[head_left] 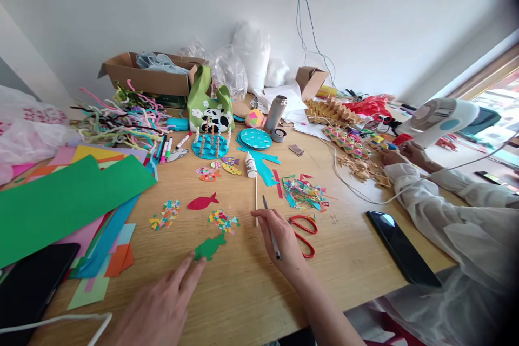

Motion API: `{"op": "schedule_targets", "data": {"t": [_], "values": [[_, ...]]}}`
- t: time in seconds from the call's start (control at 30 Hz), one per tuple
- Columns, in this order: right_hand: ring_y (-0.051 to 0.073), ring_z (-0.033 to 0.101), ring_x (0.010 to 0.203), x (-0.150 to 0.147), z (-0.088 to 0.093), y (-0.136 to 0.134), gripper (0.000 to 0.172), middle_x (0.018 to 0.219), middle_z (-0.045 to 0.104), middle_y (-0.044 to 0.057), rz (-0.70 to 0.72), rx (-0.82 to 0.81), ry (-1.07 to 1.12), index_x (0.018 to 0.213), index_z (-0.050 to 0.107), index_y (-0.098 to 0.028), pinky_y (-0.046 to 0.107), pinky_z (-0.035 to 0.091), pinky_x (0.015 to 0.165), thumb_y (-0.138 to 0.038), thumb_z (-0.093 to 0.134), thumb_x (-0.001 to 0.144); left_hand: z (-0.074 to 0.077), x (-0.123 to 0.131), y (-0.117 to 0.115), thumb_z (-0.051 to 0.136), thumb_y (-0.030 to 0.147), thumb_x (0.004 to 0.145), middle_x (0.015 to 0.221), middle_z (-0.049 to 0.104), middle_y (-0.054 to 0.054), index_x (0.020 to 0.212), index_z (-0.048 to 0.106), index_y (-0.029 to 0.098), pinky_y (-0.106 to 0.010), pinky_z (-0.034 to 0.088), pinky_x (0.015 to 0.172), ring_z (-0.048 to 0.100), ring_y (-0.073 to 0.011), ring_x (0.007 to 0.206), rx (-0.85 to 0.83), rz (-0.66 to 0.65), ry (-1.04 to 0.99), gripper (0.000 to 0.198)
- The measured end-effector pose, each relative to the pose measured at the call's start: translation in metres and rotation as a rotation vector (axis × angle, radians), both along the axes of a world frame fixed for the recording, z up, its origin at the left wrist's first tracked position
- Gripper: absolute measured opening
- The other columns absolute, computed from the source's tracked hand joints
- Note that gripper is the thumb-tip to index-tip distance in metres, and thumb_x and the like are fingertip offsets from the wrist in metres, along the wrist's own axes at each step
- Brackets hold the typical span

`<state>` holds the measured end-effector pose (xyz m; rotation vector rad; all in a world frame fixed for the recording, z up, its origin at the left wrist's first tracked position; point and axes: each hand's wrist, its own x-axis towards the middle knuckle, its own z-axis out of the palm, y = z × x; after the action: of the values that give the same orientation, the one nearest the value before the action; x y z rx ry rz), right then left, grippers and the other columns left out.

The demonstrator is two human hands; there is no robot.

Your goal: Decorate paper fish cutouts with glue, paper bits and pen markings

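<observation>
My left hand [162, 300] lies low over the table with fingers stretched out, two fingertips touching the tail end of a green paper fish [211, 247]. In my right hand [281, 240] a grey pen [275, 246] is held slantwise, its dark end pointing down toward me. The thumb and forefinger meet at a thin white stick [256, 194]; whether they grip it I cannot tell. Red-handled scissors [308, 253] lie just right of that hand. Colourful paper bits [224, 220] and a dark red paper fish [201, 202] are beyond the green one.
A white glue bottle [251, 166] stands past the stick. Coloured paper sheets [73, 194] and a dark device [32, 286] lie left. Paper scraps [302, 192] and a phone [401, 248] are right. Another person's hands [405, 154] work at the far right, near a fan [441, 116].
</observation>
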<state>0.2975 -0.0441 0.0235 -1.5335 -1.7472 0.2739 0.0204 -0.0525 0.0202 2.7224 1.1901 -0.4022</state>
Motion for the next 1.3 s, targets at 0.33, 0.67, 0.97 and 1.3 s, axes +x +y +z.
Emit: {"op": "schedule_targets", "data": {"t": [0.33, 0.67, 0.97, 1.3], "values": [[0.027, 0.06, 0.089, -0.05, 0.007, 0.021, 0.019, 0.093, 0.07, 0.009, 0.323, -0.13, -0.398, 0.109, 0.065, -0.017, 0.039, 0.053, 0.079, -0.015, 0.067, 0.091, -0.009, 0.006, -0.008, 0.03, -0.005, 0.076, 0.145, 0.055, -0.012, 0.146, 0.048, 0.022, -0.034, 0.061, 0.086, 0.065, -0.0253, 0.119, 0.106, 0.059, -0.033, 0.077], [0.026, 0.06, 0.094, -0.066, -0.006, 0.025, 0.028, 0.098, 0.071, 0.01, 0.287, -0.221, -0.334, 0.109, 0.063, -0.015, 0.038, 0.052, 0.084, 0.001, 0.059, 0.087, -0.021, -0.001, -0.011, 0.034, 0.0, 0.074, 0.141, 0.06, -0.01, 0.139, 0.056, 0.017, -0.028, 0.061, 0.081, 0.067, -0.0218, 0.115, 0.254, 0.027, -0.248, 0.071], [0.016, 0.058, 0.064, -0.034, 0.012, 0.085, 0.015, 0.075, 0.062, 0.001, 0.108, -0.085, 0.149, 0.097, 0.057, -0.018, 0.026, 0.044, 0.06, -0.015, 0.047, 0.087, -0.002, 0.013, 0.034, 0.039, 0.016, 0.092, 0.133, 0.065, -0.007, 0.133, 0.058, 0.019, -0.03, 0.052, 0.098, 0.064, -0.0193, 0.118, 0.483, 0.125, -0.54, 0.045], [0.018, 0.057, 0.065, 0.003, 0.0, 0.138, 0.011, 0.074, 0.06, 0.002, 0.033, -0.054, 0.229, 0.092, 0.053, -0.019, 0.029, 0.046, 0.059, -0.027, 0.052, 0.083, 0.001, 0.055, 0.097, 0.049, 0.018, 0.089, 0.135, 0.062, -0.02, 0.124, 0.066, 0.01, -0.051, 0.045, 0.105, 0.06, -0.0328, 0.123, 0.259, 0.205, -0.289, 0.04]]}}
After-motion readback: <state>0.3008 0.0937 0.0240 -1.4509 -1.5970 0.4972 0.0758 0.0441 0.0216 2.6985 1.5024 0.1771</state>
